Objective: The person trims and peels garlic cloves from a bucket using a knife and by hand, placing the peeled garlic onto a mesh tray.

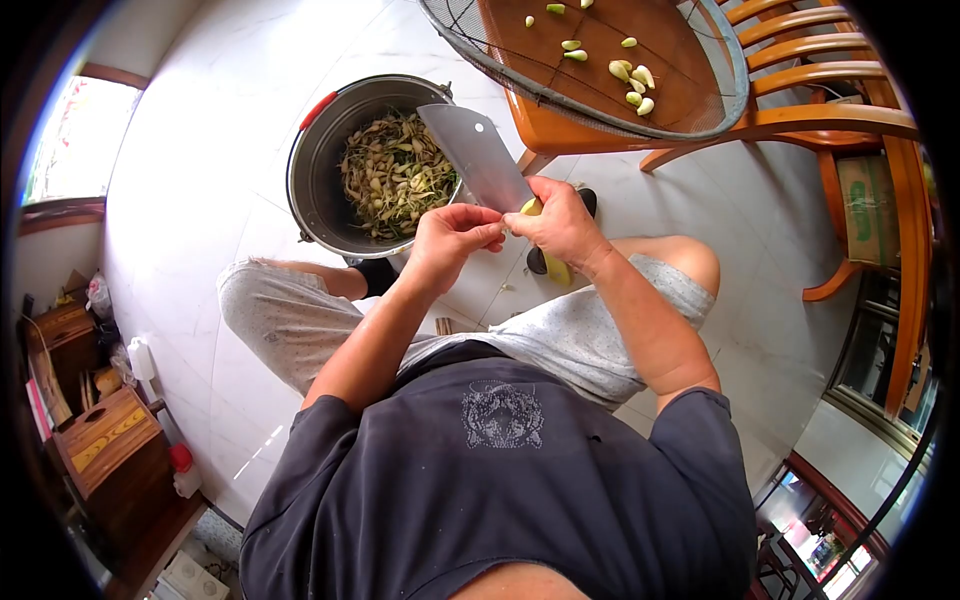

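Observation:
My right hand point(560, 220) is wrapped round the yellow handle of a cleaver point(480, 155), whose broad blade points up and to the left, its tip by the bucket's rim. Close against it, my left hand point(455, 240) has its thumb and fingers pinched together near the right thumb; what they hold is too small to name. Beyond my left hand stands a metal bucket point(308, 190) with many pale bulbs and green stalks point(395, 175) inside. Several peeled cloves point(640, 75) lie on a round mesh tray point(738, 60) at the upper right.
The mesh tray rests over an orange wooden table point(570, 138), with a wooden chair point(830, 120) to its right. My bent legs are on either side, on a pale tiled floor point(190, 250). A wooden cabinet point(110, 440) stands at the left edge.

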The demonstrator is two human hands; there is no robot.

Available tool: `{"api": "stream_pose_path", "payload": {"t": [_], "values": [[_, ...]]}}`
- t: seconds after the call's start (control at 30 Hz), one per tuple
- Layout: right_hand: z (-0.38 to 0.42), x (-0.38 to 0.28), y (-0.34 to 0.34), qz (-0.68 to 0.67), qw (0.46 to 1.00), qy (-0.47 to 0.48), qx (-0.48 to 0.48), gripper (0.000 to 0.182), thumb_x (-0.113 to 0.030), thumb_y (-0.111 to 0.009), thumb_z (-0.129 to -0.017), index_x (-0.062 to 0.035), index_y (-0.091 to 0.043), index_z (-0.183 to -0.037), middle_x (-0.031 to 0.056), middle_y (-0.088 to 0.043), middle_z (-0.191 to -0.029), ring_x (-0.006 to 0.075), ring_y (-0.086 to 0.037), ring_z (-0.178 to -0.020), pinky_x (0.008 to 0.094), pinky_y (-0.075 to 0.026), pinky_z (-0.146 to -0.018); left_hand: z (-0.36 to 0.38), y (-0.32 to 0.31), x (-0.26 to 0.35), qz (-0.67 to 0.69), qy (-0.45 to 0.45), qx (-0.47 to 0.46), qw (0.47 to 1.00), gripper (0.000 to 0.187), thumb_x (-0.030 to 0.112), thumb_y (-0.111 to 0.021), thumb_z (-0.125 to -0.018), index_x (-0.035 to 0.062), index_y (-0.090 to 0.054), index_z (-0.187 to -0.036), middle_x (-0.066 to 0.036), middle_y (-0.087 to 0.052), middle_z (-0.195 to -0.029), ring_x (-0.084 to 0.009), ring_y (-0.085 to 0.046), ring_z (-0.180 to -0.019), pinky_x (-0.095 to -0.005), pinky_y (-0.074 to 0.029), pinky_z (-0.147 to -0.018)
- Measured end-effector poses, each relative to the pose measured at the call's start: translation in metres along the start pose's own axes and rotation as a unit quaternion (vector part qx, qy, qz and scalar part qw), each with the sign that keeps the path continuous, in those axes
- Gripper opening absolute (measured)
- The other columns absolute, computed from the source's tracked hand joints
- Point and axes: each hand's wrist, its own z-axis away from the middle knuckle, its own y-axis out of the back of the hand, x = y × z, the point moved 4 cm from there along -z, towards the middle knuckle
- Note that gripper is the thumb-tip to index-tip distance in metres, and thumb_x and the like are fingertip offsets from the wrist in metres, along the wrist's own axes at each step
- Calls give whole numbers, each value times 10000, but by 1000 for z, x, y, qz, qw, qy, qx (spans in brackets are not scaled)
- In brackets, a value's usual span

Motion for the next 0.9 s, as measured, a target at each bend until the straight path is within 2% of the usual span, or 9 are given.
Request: {"api": "stream_pose_path", "payload": {"t": [0.13,0.23,0.43,0.53,0.73,0.83,0.9], "values": [[1,-1,0,-60,998,-14,-9,267,-131,-667,-724,38,-596,-918,74,-621,-687,128,-575,-602,279,-477,-587,6,-3,8,-77,-38,17,996,166,-15,-653,-822,-59,-633,-981,-104,-667,-834,-164,-646,-768,-272,-527,-738],[2,1,-1,-111,991,-66,-21,231,-130,-665,-741,13,-593,-907,60,-626,-683,98,-560,-560,249,-461,-532,6,-3,8,-68,-61,11,996,142,-34,-639,-824,-48,-634,-966,-95,-666,-863,-160,-648,-798,-268,-528,-753],[2,-4,-2,-75,996,-41,-36,194,-130,-660,-759,-10,-580,-888,48,-630,-681,64,-539,-539,224,-430,-477,6,-3,7,-81,-148,15,986,113,-57,-631,-819,-47,-625,-932,-84,-627,-947,-167,-646,-841,-268,-535,-770],[3,-6,-3,-92,993,-66,-43,175,-114,-656,-769,-7,-579,-885,53,-627,-688,70,-552,-547,220,-430,-467,9,-4,9,-89,-134,-4,987,117,-55,-638,-815,-44,-631,-931,-77,-611,-965,-165,-640,-860,-270,-537,-772],[5,0,-2,-209,971,-107,-43,164,-61,-645,-786,1,-557,-910,69,-620,-714,93,-581,-564,206,-430,-444,14,-5,13,-237,-298,1,925,120,-26,-649,-824,-24,-652,-944,-59,-615,-961,-134,-609,-783,-258,-514,-701],[5,-3,-2,-222,968,-105,-41,177,-57,-644,-786,2,-552,-925,71,-621,-718,97,-582,-565,209,-433,-446,11,-6,10,-141,-257,4,956,131,2,-658,-831,-18,-654,-960,-56,-632,-950,-119,-591,-755,-246,-489,-671],[3,1,-3,-201,974,-103,-33,178,-52,-641,-783,1,-555,-930,70,-620,-722,99,-583,-568,207,-434,-446,4,-2,-1,-12,-178,12,984,141,17,-665,-833,-20,-653,-969,-62,-637,-937,-113,-586,-755,-236,-480,-654]]}}
